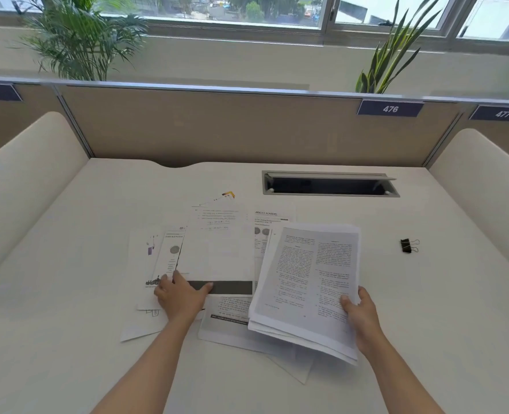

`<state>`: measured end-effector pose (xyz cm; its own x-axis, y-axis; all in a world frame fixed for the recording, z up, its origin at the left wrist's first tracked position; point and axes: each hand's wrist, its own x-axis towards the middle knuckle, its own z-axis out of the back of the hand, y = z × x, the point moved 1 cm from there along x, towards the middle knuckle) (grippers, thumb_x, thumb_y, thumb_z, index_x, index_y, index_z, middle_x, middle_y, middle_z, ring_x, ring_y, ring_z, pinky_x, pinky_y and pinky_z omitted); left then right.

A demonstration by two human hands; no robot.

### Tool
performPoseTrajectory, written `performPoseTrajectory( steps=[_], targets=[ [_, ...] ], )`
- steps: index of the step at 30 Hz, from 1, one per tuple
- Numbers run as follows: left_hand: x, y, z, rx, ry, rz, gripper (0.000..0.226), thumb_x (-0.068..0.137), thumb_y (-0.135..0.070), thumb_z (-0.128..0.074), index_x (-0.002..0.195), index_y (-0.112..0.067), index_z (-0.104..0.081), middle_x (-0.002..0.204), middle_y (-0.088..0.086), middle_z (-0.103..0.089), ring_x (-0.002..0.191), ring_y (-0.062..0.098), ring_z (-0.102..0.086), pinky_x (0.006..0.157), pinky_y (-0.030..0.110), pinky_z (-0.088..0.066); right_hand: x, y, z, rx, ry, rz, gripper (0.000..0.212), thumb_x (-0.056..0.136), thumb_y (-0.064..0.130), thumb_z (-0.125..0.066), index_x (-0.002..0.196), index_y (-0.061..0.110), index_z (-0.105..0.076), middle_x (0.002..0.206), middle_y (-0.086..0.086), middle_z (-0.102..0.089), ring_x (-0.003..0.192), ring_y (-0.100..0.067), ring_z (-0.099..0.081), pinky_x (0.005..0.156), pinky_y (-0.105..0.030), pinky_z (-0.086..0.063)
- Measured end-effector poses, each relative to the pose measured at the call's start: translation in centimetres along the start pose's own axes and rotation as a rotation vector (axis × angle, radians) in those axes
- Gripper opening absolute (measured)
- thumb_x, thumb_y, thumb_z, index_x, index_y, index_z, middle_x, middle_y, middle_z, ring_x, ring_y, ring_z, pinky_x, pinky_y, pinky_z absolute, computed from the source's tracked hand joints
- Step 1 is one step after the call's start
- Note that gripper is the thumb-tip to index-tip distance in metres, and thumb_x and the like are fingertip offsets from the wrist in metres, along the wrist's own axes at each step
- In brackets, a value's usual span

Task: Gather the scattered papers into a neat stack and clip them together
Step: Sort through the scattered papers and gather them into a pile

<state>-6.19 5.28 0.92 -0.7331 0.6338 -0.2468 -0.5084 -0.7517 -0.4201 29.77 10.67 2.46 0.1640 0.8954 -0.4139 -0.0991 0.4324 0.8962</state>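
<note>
My right hand fingers closed on a paper stack, left hand fingers spread flat on loose papers, binder clip at 3 o'clock on the table

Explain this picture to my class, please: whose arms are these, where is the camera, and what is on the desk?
There is no machine here. A person wears a camera on the head, so you look forward and down along their bare arms at a white desk. The right hand holds a small stack of printed pages by its lower right corner, lifted at an angle. The left hand lies flat on loose sheets spread over the middle of the desk. A black binder clip lies by itself to the right, untouched. Behind are an open cable hatch, a partition numbered 476, plants and windows.
</note>
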Motion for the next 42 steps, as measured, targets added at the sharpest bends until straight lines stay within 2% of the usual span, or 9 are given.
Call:
performPoseTrajectory(
  steps=[5,11,13,17,19,26,33,39,42],
  targets=[
    [1.0,-0.2,0.2,0.123,-0.016,0.024,0.123,0.052,-0.076,-0.071,0.143,-0.005,-0.026,0.143,0.019,-0.033,0.124,0.040,-0.037,0.100,0.041,-0.038,-0.5,0.0,-0.3,-0.029,0.016,0.027,0.038,0.097,0.010,-0.051,0.133,0.017,-0.043,0.117,-0.008,-0.061,0.091,-0.023,-0.065,0.076,-0.034,-0.054],
    [2.1,-0.4,1.0,-0.122,0.116,0.067,0.132,0.049,-0.047,-0.091,0.147,-0.009,-0.011,0.144,0.019,-0.026,0.125,0.042,-0.041,0.095,0.046,-0.044,-1.0,0.5,-1.0,-0.053,0.034,0.056,0.034,0.097,0.010,-0.051,0.128,0.021,-0.044,0.109,-0.005,-0.061,0.084,-0.016,-0.065,0.067,-0.029,-0.054],
    [2.1,-0.4,1.0,-0.255,0.135,0.038,0.119,0.058,-0.032,-0.090,0.147,-0.009,-0.014,0.141,0.020,-0.037,0.123,0.040,-0.047,0.095,0.047,-0.044,-1.1,0.6,-1.1,-0.055,0.043,0.064,0.031,0.097,0.010,-0.051,0.126,0.021,-0.045,0.109,-0.005,-0.062,0.085,-0.016,-0.065,0.064,-0.027,-0.053],
    [0.6,-0.1,0.8,-0.305,0.067,0.002,0.043,0.091,-0.020,-0.059,0.128,-0.010,-0.040,0.119,0.018,-0.060,0.105,0.037,-0.057,0.083,0.042,-0.046,-1.0,0.7,-1.3,-0.060,0.050,0.077,0.028,0.097,0.011,-0.051,0.124,0.019,-0.047,0.108,-0.005,-0.063,0.084,-0.015,-0.066,0.062,-0.024,-0.053],
    [-0.6,0.0,0.6,-0.331,0.045,-0.019,0.025,0.095,-0.018,-0.050,0.120,-0.013,-0.048,0.115,0.015,-0.062,0.099,0.034,-0.058,0.075,0.037,-0.042,-1.0,0.9,-1.5,-0.055,0.050,0.081,0.028,0.097,0.011,-0.051,0.123,0.021,-0.046,0.105,-0.002,-0.061,0.083,-0.012,-0.064,0.061,-0.022,-0.052],
    [-3.6,1.4,-0.4,-0.488,0.182,-0.119,0.021,0.097,-0.012,-0.045,0.110,-0.020,-0.059,0.105,0.008,-0.065,0.084,0.026,-0.063,0.080,0.042,-0.055,-0.7,1.1,-2.3,-0.101,0.061,0.077,0.035,0.098,0.012,-0.048,0.132,0.016,-0.042,0.115,-0.007,-0.060,0.088,-0.020,-0.063,0.074,-0.032,-0.052],
    [-6.3,0.7,-1.0,-0.661,0.387,-0.069,0.025,0.101,-0.008,-0.037,0.108,-0.013,-0.060,0.082,0.004,-0.064,0.057,0.016,-0.056,0.039,0.013,-0.042,-1.2,1.6,-3.9,-0.191,0.128,0.053,0.050,0.098,0.013,-0.048,0.142,0.025,-0.027,0.124,-0.006,-0.056,0.097,-0.024,-0.059,0.079,-0.032,-0.048],
    [-7.5,-0.7,-0.6,-0.536,0.549,-0.132,0.042,0.095,-0.003,-0.031,0.107,-0.032,-0.059,0.089,-0.004,-0.068,0.064,0.016,-0.053,0.047,0.022,-0.042,-1.9,1.9,-5.3,-0.287,0.228,0.075,0.055,0.099,0.015,-0.046,0.146,0.027,-0.020,0.130,-0.002,-0.052,0.103,-0.020,-0.054,0.088,-0.032,-0.047],
    [-7.7,-1.0,-0.6,-0.600,0.502,-0.078,0.029,0.101,-0.021,-0.032,0.103,-0.028,-0.060,0.092,0.003,-0.067,0.070,0.018,-0.056,0.052,0.024,-0.046,-2.0,2.0,-5.6,-0.328,0.231,0.094,0.057,0.099,0.013,-0.045,0.147,0.027,-0.018,0.134,-0.003,-0.051,0.105,-0.019,-0.052,0.092,-0.034,-0.046]
  ],
)
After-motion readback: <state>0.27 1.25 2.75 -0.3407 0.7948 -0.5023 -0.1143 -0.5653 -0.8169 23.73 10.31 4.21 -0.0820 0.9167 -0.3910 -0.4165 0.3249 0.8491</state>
